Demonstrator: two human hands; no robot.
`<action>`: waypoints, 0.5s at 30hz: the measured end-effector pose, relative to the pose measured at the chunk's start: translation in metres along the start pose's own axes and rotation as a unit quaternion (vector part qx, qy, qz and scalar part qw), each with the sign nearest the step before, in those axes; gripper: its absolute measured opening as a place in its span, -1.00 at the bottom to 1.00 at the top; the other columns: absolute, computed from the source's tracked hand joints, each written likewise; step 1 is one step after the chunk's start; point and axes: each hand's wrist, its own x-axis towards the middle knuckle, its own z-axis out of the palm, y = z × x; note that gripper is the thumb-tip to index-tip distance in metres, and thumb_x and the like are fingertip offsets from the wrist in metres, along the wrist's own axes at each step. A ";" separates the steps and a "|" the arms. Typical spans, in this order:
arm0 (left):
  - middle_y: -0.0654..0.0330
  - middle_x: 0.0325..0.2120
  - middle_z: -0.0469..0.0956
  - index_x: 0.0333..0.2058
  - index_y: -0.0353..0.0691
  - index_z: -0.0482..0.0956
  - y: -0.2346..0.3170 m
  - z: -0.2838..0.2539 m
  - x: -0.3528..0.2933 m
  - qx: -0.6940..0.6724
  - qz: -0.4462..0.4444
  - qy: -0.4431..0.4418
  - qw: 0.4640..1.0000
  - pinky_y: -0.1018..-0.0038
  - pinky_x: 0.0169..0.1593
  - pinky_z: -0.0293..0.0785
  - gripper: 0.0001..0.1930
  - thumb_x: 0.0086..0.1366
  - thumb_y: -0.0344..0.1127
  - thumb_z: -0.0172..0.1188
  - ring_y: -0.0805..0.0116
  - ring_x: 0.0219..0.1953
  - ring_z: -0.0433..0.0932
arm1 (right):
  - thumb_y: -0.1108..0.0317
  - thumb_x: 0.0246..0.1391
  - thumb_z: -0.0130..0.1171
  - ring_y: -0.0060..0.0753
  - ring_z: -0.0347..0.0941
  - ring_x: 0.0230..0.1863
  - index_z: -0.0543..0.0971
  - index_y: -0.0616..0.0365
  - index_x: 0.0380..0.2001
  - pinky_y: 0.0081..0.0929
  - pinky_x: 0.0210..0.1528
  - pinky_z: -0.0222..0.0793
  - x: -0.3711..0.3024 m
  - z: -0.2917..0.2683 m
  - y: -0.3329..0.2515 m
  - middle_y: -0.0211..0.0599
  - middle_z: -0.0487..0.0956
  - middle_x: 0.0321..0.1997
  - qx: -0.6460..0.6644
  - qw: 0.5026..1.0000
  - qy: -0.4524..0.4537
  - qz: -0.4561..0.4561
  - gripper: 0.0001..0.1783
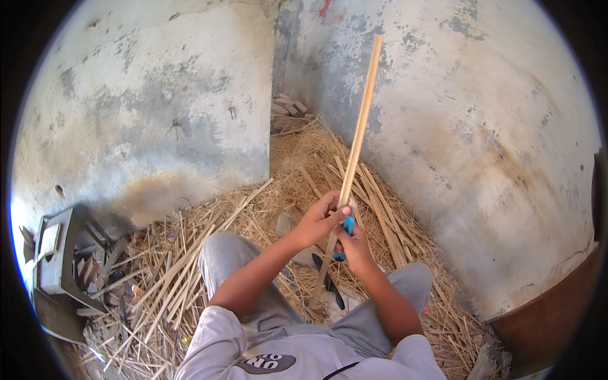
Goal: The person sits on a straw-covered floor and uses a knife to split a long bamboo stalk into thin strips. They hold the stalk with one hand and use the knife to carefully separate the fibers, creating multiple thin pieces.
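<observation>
A long, pale bamboo strip (pixel 363 114) slants up and away in front of me, its lower end coming down between my legs. My left hand (pixel 323 220) is closed around it near the middle, thumb on top. Just below and to the right, my right hand (pixel 356 246) grips a blue-handled tool (pixel 349 223) against the strip. Blue shows above and below the fingers; the working part is hidden, so its kind is unclear. On the ground between my legs lies a knife-like black tool (pixel 330 285), partly behind the strip.
Loose strips (pixel 168 288) pile up on the left, and more strips (pixel 383 212) lean on the right. Shavings (pixel 301 149) cover the floor. Worn walls (pixel 468 145) meet in the corner ahead. A dark box-like frame (pixel 63 259) stands at far left; bricks (pixel 290 106) lie in the corner.
</observation>
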 end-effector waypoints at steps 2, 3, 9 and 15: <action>0.34 -0.25 0.45 0.20 -0.20 0.35 -0.008 -0.003 0.004 0.014 0.025 0.015 0.999 0.55 -0.15 0.41 -0.59 0.54 -0.09 0.01 0.59 -0.22 0.44 | 0.22 0.36 0.18 -0.71 0.23 -0.62 0.45 0.05 -0.37 -0.67 -0.56 0.12 -0.004 0.010 -0.009 -0.58 0.37 -0.57 0.009 1.000 -0.027 0.008 -0.76; 0.36 -0.28 0.42 0.17 -0.20 0.37 -0.004 -0.004 0.003 0.004 0.027 0.029 0.999 0.58 -0.18 0.40 -0.63 0.55 -0.11 0.00 0.61 -0.26 0.42 | 0.13 0.39 0.11 -0.70 0.21 -0.63 0.48 0.07 -0.33 -0.65 -0.57 0.11 -0.002 0.009 -0.007 -0.55 0.36 -0.56 -0.033 0.999 -0.027 0.000 -0.73; 0.18 -0.29 0.45 0.16 -0.35 0.28 -0.007 -0.007 0.002 -0.101 0.121 0.144 0.977 0.51 -0.36 0.58 -0.66 0.61 -0.25 -0.26 0.42 -0.28 0.59 | -0.09 0.45 -0.13 -0.67 0.25 -0.54 0.49 0.10 -0.27 -0.64 -0.53 0.13 -0.002 0.016 -0.028 -0.52 0.34 -0.50 -0.184 0.970 0.092 -0.127 -0.52; 0.26 -0.37 0.46 0.27 -0.29 0.27 0.027 -0.016 -0.026 -0.081 0.045 0.123 0.988 0.63 -0.53 0.40 -0.64 0.59 -0.33 -0.20 0.59 -0.52 0.45 | -0.03 0.45 -0.08 -0.63 0.38 -0.57 0.36 0.09 -0.25 -0.60 -0.51 0.32 -0.020 0.026 -0.076 -0.42 0.42 -0.49 -0.128 0.964 0.056 -0.225 -0.61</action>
